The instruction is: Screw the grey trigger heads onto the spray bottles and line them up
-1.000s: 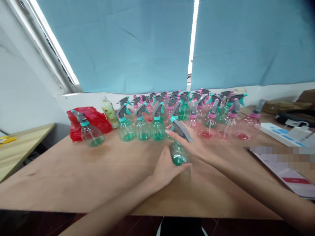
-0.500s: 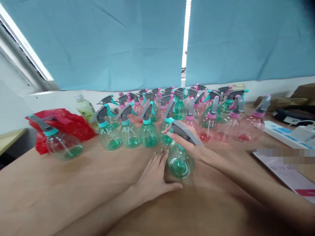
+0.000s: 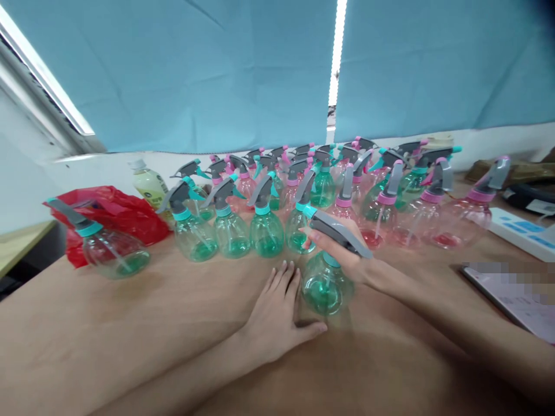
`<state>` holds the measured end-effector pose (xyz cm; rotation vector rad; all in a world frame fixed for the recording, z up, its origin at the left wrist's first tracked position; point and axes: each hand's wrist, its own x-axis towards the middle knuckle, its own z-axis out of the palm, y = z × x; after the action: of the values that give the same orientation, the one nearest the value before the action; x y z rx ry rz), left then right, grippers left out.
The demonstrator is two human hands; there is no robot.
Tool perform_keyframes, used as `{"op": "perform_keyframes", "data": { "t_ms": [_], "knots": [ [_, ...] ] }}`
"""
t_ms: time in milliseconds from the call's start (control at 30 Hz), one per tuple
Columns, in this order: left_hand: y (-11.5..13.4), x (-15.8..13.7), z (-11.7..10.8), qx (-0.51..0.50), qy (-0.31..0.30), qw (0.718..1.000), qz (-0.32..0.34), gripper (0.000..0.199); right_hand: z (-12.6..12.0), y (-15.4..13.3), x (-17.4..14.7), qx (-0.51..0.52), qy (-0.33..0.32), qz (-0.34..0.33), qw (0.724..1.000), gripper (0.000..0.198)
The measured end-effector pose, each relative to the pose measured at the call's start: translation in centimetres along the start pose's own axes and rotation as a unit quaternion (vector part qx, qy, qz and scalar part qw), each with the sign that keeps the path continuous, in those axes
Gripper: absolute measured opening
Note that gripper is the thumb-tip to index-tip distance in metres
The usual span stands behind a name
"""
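My right hand (image 3: 342,245) is closed around the neck and trigger of a green spray bottle (image 3: 326,289), its turquoise nozzle pointing up and to the left. The bottle's clear round body hangs below the fingers, close to the tabletop; whether it touches the wood I cannot tell. My left hand (image 3: 277,315) lies open on the table (image 3: 182,323), fingers spread, just left of that bottle. Right behind it stands a row of green spray bottles, the nearest being a green bottle (image 3: 266,234) with a turquoise collar. Pink spray bottles (image 3: 410,222) continue the row to the right.
Several more spray bottles crowd behind the front row. At left, one spray bottle (image 3: 115,254) stands before a red plastic bag (image 3: 125,211) and a yellowish drink bottle (image 3: 150,184). A white power strip (image 3: 520,231) and a phone-like slab (image 3: 511,300) lie at right.
The view has shifted slightly, so the bottles on the right sit farther right in the picture. My right hand still grips the spray bottle; my left hand stays flat beside it.
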<state>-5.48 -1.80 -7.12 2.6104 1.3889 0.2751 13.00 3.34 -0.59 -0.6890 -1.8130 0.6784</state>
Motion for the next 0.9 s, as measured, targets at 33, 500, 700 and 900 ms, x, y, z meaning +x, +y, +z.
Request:
{"op": "perform_keyframes", "data": {
  "t_ms": [33, 500, 700, 900],
  "knots": [
    [-0.01, 0.00, 0.00, 0.002, 0.001, 1.000, 0.000, 0.102, -0.02, 0.03, -0.03, 0.003, 0.001, 0.003, 1.000, 0.028],
    [0.60, 0.01, -0.24, 0.013, 0.013, 1.000, 0.001, 0.086, -0.22, -0.25, -0.31, 0.028, -0.024, 0.027, 0.999, 0.018],
    [0.73, 0.07, -0.23, 0.026, -0.004, 1.000, -0.002, 0.087, -0.09, -0.38, -0.49, 0.040, -0.021, 0.040, 0.998, 0.017],
    [0.44, 0.02, 0.02, -0.015, 0.020, 1.000, 0.008, 0.083, -0.32, -0.34, -0.61, 0.042, -0.035, 0.071, 0.996, 0.035]
  ]
}}
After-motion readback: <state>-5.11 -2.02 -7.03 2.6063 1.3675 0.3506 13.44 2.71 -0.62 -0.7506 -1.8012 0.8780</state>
